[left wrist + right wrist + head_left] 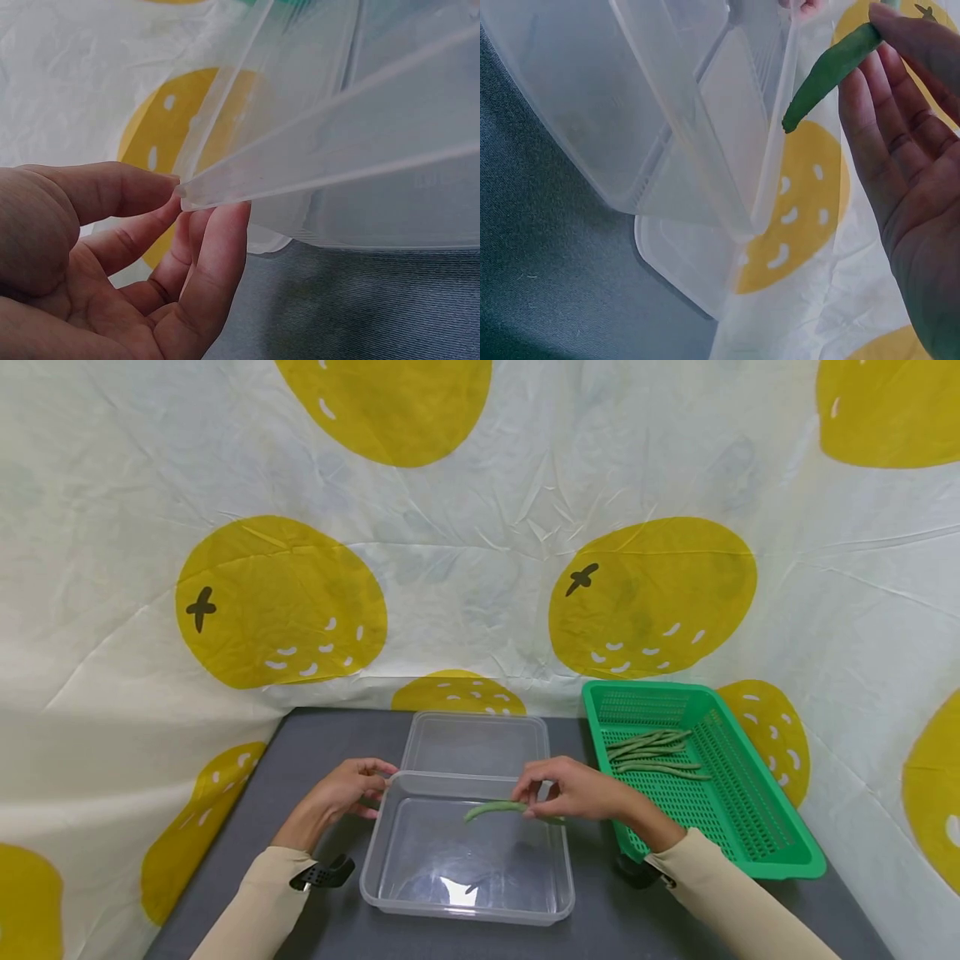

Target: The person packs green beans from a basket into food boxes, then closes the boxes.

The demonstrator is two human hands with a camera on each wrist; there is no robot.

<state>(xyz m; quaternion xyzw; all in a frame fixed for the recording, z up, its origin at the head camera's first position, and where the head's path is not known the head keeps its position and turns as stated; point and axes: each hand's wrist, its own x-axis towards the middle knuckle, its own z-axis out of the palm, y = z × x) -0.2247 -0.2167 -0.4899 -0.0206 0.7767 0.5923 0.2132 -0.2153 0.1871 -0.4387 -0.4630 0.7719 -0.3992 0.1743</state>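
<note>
My right hand (573, 789) pinches a single green bean (491, 808) between thumb and fingers, over the right part of a clear plastic container (468, 910). In the right wrist view the bean (829, 75) points down beside the container's corner. At the container's far left corner is my left hand (347, 795). Its thumb and fingers (225, 251) pinch that corner of the rim, as the left wrist view shows. A small dark mark, perhaps a reflection, appears on the container floor.
Behind the container lies a clear flat lid (476, 739). To the right stands a green perforated basket (750, 802) holding several green beans (648, 747). A cloth with yellow fruit shapes (465, 593) hangs behind the dark grey table (315, 735).
</note>
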